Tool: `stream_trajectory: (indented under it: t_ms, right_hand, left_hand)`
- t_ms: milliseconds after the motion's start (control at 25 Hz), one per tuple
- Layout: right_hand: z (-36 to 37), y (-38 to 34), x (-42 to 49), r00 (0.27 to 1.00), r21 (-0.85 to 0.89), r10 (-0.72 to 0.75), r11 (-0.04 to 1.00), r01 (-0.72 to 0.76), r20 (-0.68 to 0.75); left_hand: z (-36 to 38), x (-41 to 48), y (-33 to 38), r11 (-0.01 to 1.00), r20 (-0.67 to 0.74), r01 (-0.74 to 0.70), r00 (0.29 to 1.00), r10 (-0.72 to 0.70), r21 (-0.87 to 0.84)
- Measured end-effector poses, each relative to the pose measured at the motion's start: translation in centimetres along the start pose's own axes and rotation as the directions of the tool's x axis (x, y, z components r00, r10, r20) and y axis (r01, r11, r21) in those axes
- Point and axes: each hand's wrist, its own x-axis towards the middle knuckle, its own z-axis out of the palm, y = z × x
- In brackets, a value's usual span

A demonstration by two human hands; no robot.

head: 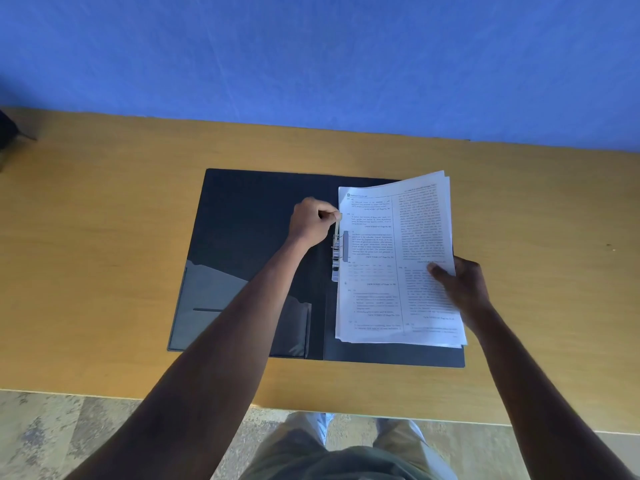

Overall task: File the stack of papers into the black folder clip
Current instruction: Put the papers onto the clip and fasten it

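Note:
A black folder [249, 216] lies open on the wooden table [104, 237]. Its metal clip [337, 252] sits beside the spine on the right half, with the lever raised. My left hand [311, 221] pinches the tip of that lever. A stack of printed papers [381, 271] lies on the folder's right half, its left edge against the clip. My right hand [462, 287] grips the stack's right edge, thumb on top and fingers beneath, and that side is lifted slightly.
A clear pocket [221, 313] covers the lower part of the folder's left flap. A blue wall [311, 64] rises behind the table. A dark object [8, 133] sits at the far left edge. The table's near edge is just in front of my legs.

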Motion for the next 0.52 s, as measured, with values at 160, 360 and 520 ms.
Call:
stream_trajectory:
  t_ms: [160,360,520]
  right_hand:
    - [0.3,-0.1,-0.2,1.0,-0.094,-0.004,0.996,0.002,-0.024]
    - [0.5,-0.7,-0.6,0.999,-0.177,-0.014,0.984,0.008,-0.03]
    - [0.6,-1.0,-0.8,0.999,-0.237,-0.018,0.972,0.01,-0.034]
  left_hand:
    - [0.2,0.1,-0.2,1.0,0.002,0.003,1.0,-0.003,-0.007]
    - [0.0,0.0,0.0,1.0,0.015,0.012,1.0,-0.012,-0.022]
    - [-0.3,-0.2,0.1,0.995,0.015,0.04,0.999,-0.038,-0.09]
